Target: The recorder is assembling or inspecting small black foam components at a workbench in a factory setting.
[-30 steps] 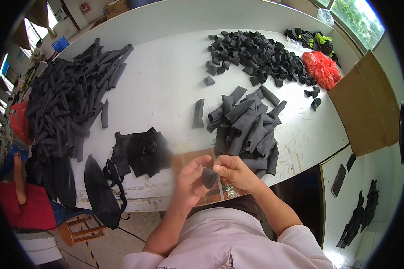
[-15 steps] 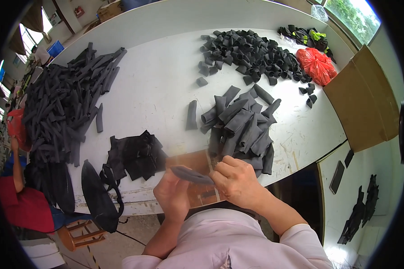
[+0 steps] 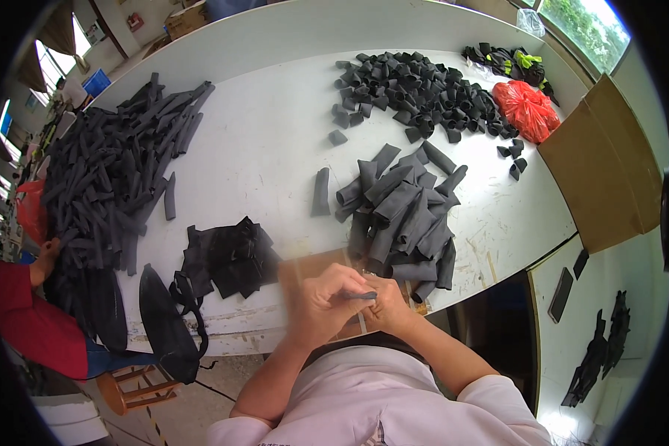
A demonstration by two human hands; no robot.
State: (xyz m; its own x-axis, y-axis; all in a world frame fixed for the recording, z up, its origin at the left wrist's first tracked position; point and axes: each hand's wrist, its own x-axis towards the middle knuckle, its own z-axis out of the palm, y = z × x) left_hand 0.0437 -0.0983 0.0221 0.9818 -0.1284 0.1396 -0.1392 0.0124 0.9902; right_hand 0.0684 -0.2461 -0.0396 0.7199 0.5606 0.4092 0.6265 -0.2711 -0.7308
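At the lower centre of the frame, the two forearms rise from beside the light pink shirt [image 3: 349, 390] and lean inward, bringing the left hand [image 3: 323, 301] and the right hand [image 3: 388, 305] together over the near edge of the white table [image 3: 253, 134]. The left hand is bent with its fingers curled toward the right, and the right hand is folded close against it; both seem to grip one dark grey piece [image 3: 361, 295] between their fingertips, though the fingers cover most of it and its full shape cannot be made out. The piece sits between the hands, above a brown board [image 3: 316, 264] that lies partly hidden beneath them. Just beyond the right hand, right of centre, a heap of grey tubes [image 3: 412, 212] crowds the space, with a single tube [image 3: 320, 192] lying apart to its left. Left of the left hand are flat black pieces [image 3: 230, 256]. A large pile of long grey strips [image 3: 111, 171] fills the left side, where a co-worker's hand [image 3: 47, 256] reaches its edge. Short dark pieces [image 3: 424, 93] spread across the upper right, beside a red plastic bag [image 3: 526, 111] and a cardboard panel [image 3: 602, 163].
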